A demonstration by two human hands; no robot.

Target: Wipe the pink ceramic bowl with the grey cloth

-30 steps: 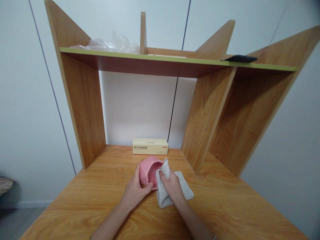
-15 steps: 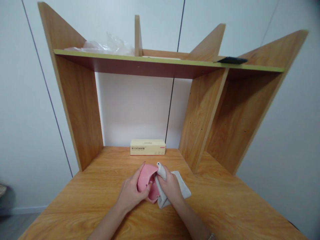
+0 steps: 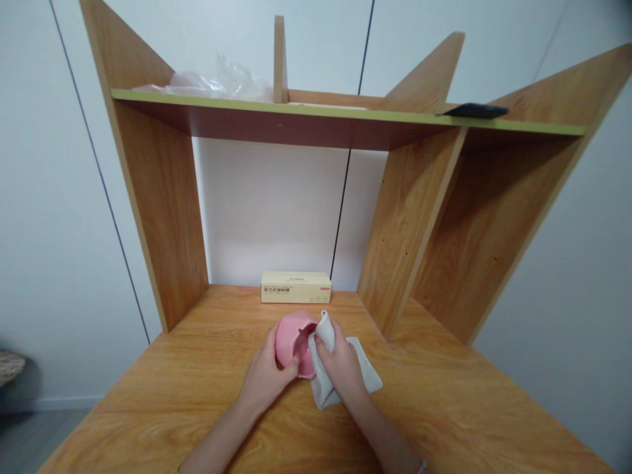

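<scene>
A small pink bowl (image 3: 290,337) is tilted on its side over the wooden desk (image 3: 187,382), its opening turned to the right. My left hand (image 3: 265,378) is wrapped round its left side and base. My right hand (image 3: 340,366) grips a grey cloth (image 3: 366,372) and presses a fold of it into the bowl's opening. The rest of the cloth trails on the desk to the right of my hand.
A long beige box (image 3: 296,288) lies at the back of the desk against the white wall. A wooden hutch with upright panels (image 3: 405,230) rises around the desk. Its shelf carries a clear plastic bag (image 3: 222,80) and a flat black object (image 3: 474,110).
The bowl has turned in my left hand, from more side-on half a second ago back to a rounder view. My right hand has shifted the cloth within the opening. The camera view swayed slightly.
</scene>
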